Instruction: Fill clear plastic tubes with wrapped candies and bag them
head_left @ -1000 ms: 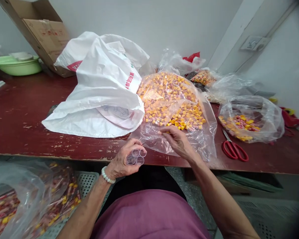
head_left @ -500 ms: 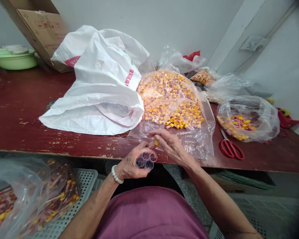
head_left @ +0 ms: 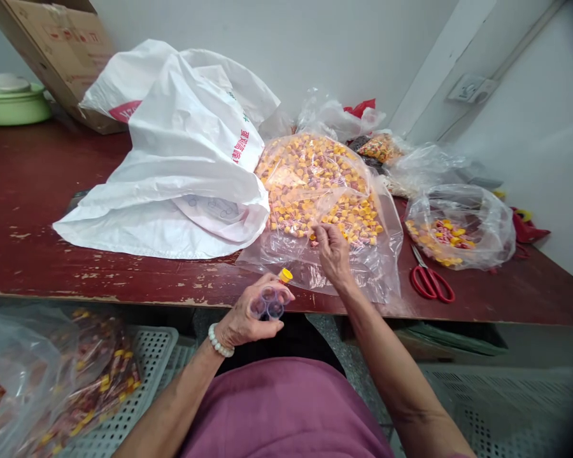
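Observation:
My left hand [head_left: 248, 313] is closed round a bundle of several clear plastic tubes [head_left: 275, 310], their round open ends facing up toward me. A yellow cap [head_left: 285, 275] on a red-patterned piece sticks up at the far side of the same hand. My right hand [head_left: 333, 251] reaches to the front of a clear plastic bag [head_left: 325, 178] full of small yellow caps with red-and-white printed parts. Its fingertips are pinched together at the near edge of the caps; what they hold, if anything, is hidden.
A white sack [head_left: 186, 172] stands left of the caps. Red-handled scissors [head_left: 432, 281] and a smaller clear bag of caps [head_left: 458, 245] lie to the right. At lower left, a perforated white basket [head_left: 157, 346] holds bagged capped pieces. A cardboard box [head_left: 71, 51] stands behind.
My right hand has moved from beside the left hand forward to the caps in the bag. The yellow-capped piece now shows at the left hand alone. The whole view has shifted slightly.

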Demonstrator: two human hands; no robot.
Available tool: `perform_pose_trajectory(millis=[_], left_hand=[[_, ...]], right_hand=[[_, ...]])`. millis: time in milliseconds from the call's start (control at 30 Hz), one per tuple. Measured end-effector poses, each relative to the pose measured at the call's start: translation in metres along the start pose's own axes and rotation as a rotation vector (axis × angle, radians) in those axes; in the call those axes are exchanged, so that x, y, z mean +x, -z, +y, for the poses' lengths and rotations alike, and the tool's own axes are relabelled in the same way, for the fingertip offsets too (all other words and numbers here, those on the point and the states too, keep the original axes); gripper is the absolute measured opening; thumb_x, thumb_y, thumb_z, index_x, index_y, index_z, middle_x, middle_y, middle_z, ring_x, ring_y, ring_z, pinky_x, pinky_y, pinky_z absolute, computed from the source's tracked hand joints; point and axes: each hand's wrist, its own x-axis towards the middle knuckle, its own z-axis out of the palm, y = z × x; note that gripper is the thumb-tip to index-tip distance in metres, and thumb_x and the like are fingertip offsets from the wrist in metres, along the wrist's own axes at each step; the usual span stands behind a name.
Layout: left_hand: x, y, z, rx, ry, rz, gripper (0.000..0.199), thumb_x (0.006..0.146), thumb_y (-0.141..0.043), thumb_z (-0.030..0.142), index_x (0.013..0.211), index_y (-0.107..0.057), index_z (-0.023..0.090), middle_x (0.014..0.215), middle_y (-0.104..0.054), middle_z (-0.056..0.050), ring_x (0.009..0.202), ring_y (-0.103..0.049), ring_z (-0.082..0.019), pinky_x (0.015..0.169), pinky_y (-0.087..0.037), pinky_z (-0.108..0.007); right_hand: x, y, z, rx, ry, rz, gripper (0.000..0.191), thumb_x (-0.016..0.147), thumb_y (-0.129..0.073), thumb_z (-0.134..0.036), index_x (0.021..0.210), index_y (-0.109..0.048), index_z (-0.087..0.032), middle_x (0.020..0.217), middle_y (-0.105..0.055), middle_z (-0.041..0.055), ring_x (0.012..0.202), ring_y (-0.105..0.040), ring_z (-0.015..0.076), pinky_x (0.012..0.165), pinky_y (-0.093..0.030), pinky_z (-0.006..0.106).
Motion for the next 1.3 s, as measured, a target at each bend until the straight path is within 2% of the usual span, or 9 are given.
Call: perform_pose_trajectory(millis=[133, 267, 467, 700, 833, 1033, 1133, 1233, 1300], left_hand=[[-0.004, 0.01, -0.008, -0.003, 0.058, 0.069, 0.039, 0.06, -0.064, 0.005, 0.097, -0.06, 0.016, 0.101, -0.058, -0.008, 0.086, -0.057, -0.017, 0.077, -0.05, -0.031], [-0.001, 0.01, -0.007, -0.053, 0.07, 0.107, 0.038, 0.061, -0.064, 0.008, 0.098, -0.06, 0.015, 0.1, -0.057, -0.007, 0.081, -0.059, -0.016, 0.068, -0.052, -0.027], [0.005, 0.008, -0.003, 0.024, 0.047, 0.135, 0.036, 0.06, -0.063, 0.006, 0.096, -0.061, 0.014, 0.099, -0.055, -0.008, 0.085, -0.057, -0.017, 0.07, -0.051, -0.027], [0.011, 0.003, 0.002, 0.116, 0.08, 0.127, 0.026, 0.062, -0.063, 0.008, 0.088, -0.06, 0.013, 0.089, -0.047, -0.003, 0.077, -0.052, -0.013, 0.067, -0.047, -0.024], [0.013, 0.0, 0.006, 0.143, 0.066, 0.137, 0.019, 0.061, -0.063, 0.008, 0.079, -0.057, 0.013, 0.083, -0.046, -0.002, 0.075, -0.048, -0.013, 0.066, -0.043, -0.024], [0.013, -0.001, 0.005, 0.047, 0.131, 0.169, 0.02, 0.06, -0.063, 0.009, 0.079, -0.057, 0.013, 0.083, -0.046, -0.001, 0.07, -0.046, -0.011, 0.062, -0.04, -0.022], [0.012, -0.004, 0.0, -0.033, 0.184, 0.192, 0.026, 0.058, -0.064, 0.009, 0.083, -0.058, 0.013, 0.083, -0.051, -0.001, 0.071, -0.049, -0.012, 0.064, -0.042, -0.024], [0.01, -0.008, -0.007, -0.142, 0.244, 0.211, 0.029, 0.057, -0.067, 0.011, 0.086, -0.059, 0.013, 0.081, -0.055, -0.002, 0.072, -0.053, -0.014, 0.066, -0.045, -0.026], [0.009, -0.008, -0.012, -0.24, 0.277, 0.254, 0.032, 0.058, -0.068, 0.013, 0.089, -0.06, 0.013, 0.082, -0.058, -0.002, 0.072, -0.054, -0.013, 0.066, -0.046, -0.026]], right_hand=[[0.016, 0.022, 0.054, -0.575, 0.136, -0.266, 0.023, 0.087, -0.044, -0.015, 0.099, -0.064, -0.017, 0.103, -0.064, 0.0113, 0.098, -0.052, 0.0245, 0.084, -0.038, 0.037], [0.018, 0.025, 0.074, -0.774, 0.187, -0.38, 0.023, 0.088, -0.047, -0.021, 0.102, -0.064, -0.017, 0.101, -0.064, 0.0136, 0.1, -0.049, 0.028, 0.085, -0.037, 0.039], [0.004, 0.037, 0.013, -0.28, 0.197, -0.31, 0.018, 0.09, -0.049, -0.027, 0.102, -0.061, -0.019, 0.093, -0.061, 0.008, 0.086, -0.056, 0.0201, 0.076, -0.044, 0.033], [-0.028, 0.051, -0.078, 0.066, 0.378, -0.51, 0.022, 0.092, -0.045, -0.017, 0.108, -0.06, -0.022, 0.1, -0.054, 0.0065, 0.095, -0.055, 0.0157, 0.082, -0.047, 0.031], [-0.033, 0.047, -0.081, 0.047, 0.432, -0.59, 0.029, 0.092, -0.045, -0.016, 0.118, -0.053, -0.024, 0.106, -0.057, 0.0077, 0.098, -0.055, 0.0177, 0.084, -0.049, 0.034], [-0.04, 0.045, -0.077, 0.009, 0.402, -0.411, 0.036, 0.084, -0.042, -0.005, 0.112, -0.054, -0.025, 0.115, -0.055, 0.0081, 0.11, -0.051, 0.0213, 0.093, -0.046, 0.042], [-0.052, 0.039, -0.076, -0.089, 0.426, -0.512, 0.05, 0.071, -0.042, 0.002, 0.111, -0.055, -0.023, 0.119, -0.052, 0.0092, 0.11, -0.049, 0.0239, 0.092, -0.044, 0.047], [-0.052, 0.031, -0.064, -0.093, 0.429, -0.603, 0.055, 0.065, -0.042, 0.003, 0.112, -0.055, -0.023, 0.126, -0.047, 0.0092, 0.114, -0.046, 0.0232, 0.092, -0.044, 0.044], [-0.04, 0.031, -0.045, -0.073, 0.383, -0.513, 0.047, 0.069, -0.044, 0.0, 0.109, -0.057, -0.022, 0.126, -0.046, 0.0091, 0.115, -0.046, 0.0223, 0.091, -0.045, 0.042]])
